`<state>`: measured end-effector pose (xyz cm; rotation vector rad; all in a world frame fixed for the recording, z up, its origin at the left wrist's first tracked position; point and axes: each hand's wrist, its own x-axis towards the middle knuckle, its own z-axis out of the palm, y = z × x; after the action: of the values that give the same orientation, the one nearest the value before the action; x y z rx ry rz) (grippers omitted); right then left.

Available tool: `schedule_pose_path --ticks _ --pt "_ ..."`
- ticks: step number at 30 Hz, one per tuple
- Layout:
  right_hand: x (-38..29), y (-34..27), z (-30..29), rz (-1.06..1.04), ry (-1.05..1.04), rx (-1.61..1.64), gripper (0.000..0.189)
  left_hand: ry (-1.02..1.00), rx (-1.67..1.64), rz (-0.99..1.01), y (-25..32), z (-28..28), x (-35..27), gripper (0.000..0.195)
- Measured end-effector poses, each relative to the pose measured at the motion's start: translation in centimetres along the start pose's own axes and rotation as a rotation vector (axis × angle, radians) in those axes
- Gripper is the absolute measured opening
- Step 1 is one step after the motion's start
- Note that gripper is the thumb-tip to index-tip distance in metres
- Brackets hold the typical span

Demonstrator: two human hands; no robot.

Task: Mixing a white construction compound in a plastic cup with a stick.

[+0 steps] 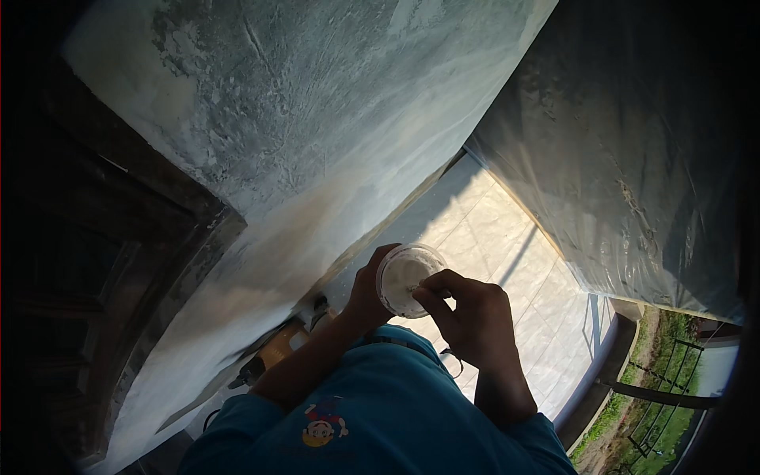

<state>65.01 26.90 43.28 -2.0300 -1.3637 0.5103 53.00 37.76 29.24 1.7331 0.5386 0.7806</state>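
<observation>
My left hand [369,291] is wrapped around the side of a round, clear plastic tub [409,276] in front of my waist. Pale, whitish material lies inside the tub, with residue around its rim. Over the tub's right side, my right hand [460,306] pinches something small between thumb and fingertips; what it is cannot be told. Those fingertips are at a small clump in the tub.
A patchy grey and white plastered wall [285,119] rises at the left, beside a dark wooden door frame [160,178]. Plastic sheeting [599,160] covers the right side. Tiled floor [504,237] lies below, and an orange-yellow object [282,346] stands near my left forearm.
</observation>
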Motion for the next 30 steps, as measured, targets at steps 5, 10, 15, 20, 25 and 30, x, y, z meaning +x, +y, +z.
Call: schedule_pose_path --ticks 5,10,15,20,25,30 --pt "0.8 -0.1 -0.5 0.012 0.074 0.130 0.012 -0.110 -0.049 -0.126 -1.6 0.0 -0.1 0.077" --pt "0.9 -0.3 0.7 0.070 -0.032 0.042 0.018 -0.088 0.003 -0.068 -1.2 0.0 0.0 0.076" --pt "0.8 0.2 0.0 0.046 -0.005 0.079 0.017 -0.047 0.071 -0.035 -1.4 0.2 -0.3 0.076" --pt "1.8 0.3 1.1 0.057 0.014 0.092 0.015 -0.069 0.058 -0.089 -0.8 0.2 -0.3 0.068" --pt "1.3 0.5 1.0 -0.003 -0.084 0.023 0.017 -0.007 0.092 -0.054 -1.7 -0.1 -0.7 0.066" --pt "-0.1 -0.1 0.5 -0.022 -0.100 0.079 0.015 0.030 0.130 -0.043 -2.3 -0.5 -1.5 0.065"
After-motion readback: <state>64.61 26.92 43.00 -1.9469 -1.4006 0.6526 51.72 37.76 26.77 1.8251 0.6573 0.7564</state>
